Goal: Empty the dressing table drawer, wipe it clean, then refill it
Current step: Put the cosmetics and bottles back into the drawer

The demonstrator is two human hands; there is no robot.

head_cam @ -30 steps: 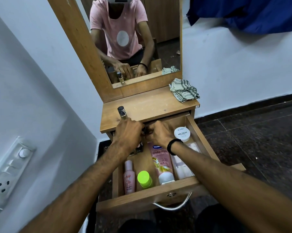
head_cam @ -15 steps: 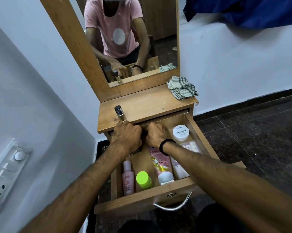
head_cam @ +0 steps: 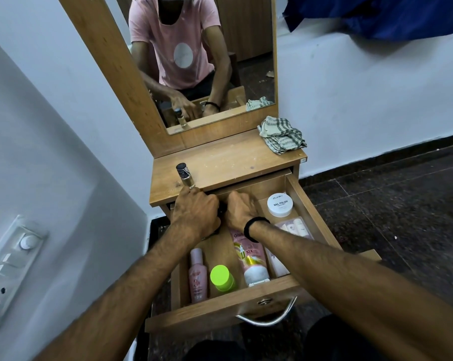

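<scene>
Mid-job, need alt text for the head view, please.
The left hand and right hand reach into the back of the open drawer; what they hold is hidden. A pink bottle, green-capped bottle, tube and nail polish jar are inside; a small bottle and cloth sit on the tabletop.

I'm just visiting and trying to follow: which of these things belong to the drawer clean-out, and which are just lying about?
Part of the job: drawer, pink bottle, green-capped bottle, tube, white jar, checked cloth, small bottle on the tabletop.

Just lying about: mirror, wall switches, blue fabric.
</scene>
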